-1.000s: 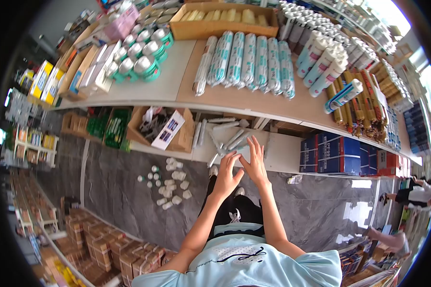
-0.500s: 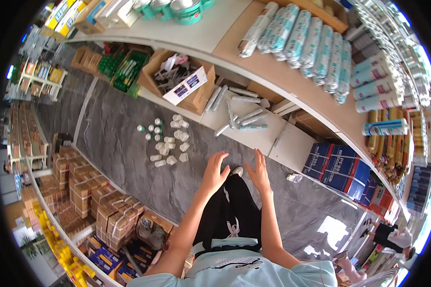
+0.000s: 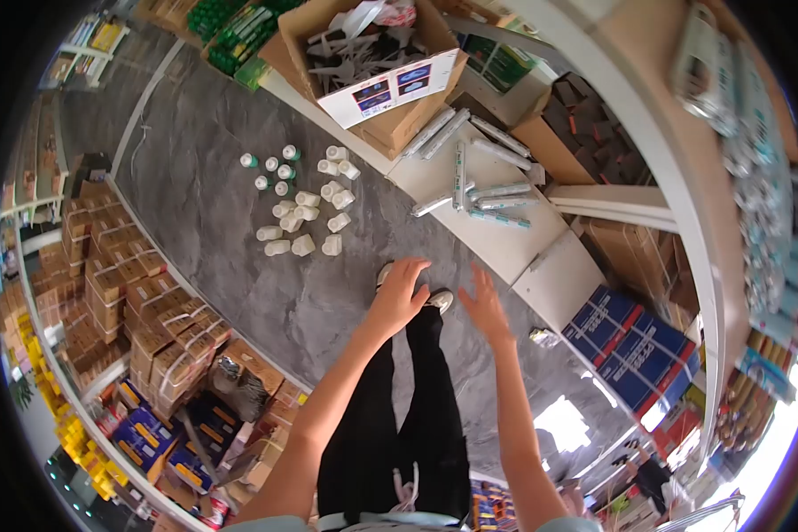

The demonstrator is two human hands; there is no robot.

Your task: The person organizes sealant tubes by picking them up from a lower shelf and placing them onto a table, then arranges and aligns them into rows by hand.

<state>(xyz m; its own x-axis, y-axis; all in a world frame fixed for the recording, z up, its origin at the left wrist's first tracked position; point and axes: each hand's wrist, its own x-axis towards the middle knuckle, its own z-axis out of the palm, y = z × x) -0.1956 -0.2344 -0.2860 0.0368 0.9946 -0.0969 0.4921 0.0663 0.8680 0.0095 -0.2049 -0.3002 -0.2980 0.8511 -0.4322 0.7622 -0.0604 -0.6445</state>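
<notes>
My left hand is held out over the grey floor, fingers loosely curved and apart from the thumb, with nothing in it. Level with it, my right hand is open and empty too, nearest the front edge of the low white shelf. Several silver-and-white sealant tubes lie scattered on that shelf, ahead of my right hand. On the floor ahead and left of my left hand is a loose group of white bottles, most on their sides; a few smaller ones show green. Neither hand touches anything.
A cardboard box of tangled plastic pieces stands on the low shelf. Strapped blue boxes are at the right, under an upper shelf. Stacked brown cartons line the left. Another person is at the lower right.
The view has tilted down and shifted, so the bottles and low shelf appear higher and larger. Both shoes now show. My hands stay raised, open and empty.
</notes>
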